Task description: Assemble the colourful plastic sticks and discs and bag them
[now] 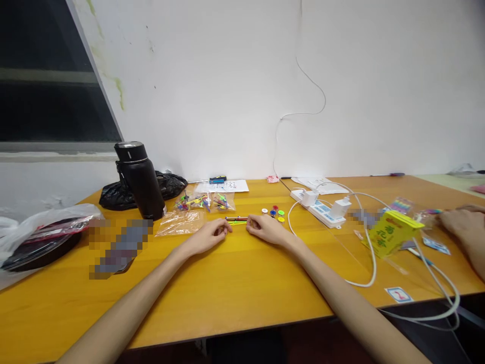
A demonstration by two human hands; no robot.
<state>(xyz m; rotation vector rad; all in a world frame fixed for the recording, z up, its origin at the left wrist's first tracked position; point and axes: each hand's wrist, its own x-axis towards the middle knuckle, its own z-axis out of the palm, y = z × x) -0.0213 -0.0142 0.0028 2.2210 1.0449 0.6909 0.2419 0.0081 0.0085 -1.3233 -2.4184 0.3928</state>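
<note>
Thin coloured sticks [237,220] lie on the yellow counter [235,283], bundled lengthwise between both hands. Left hand [212,235]: grip closed on the sticks' left end. Right hand [265,228]: grip closed on their right end. Small coloured discs [275,212] sit just beyond the right hand. Clear bags of coloured parts [204,202] behind; black flask [140,179] further left; white power strip [322,208] to the right.

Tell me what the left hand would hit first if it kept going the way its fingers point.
The left hand points right along the thin coloured sticks at its fingertips. It would probably meet those first, then the right hand at their other end, though depth is unclear.
</note>
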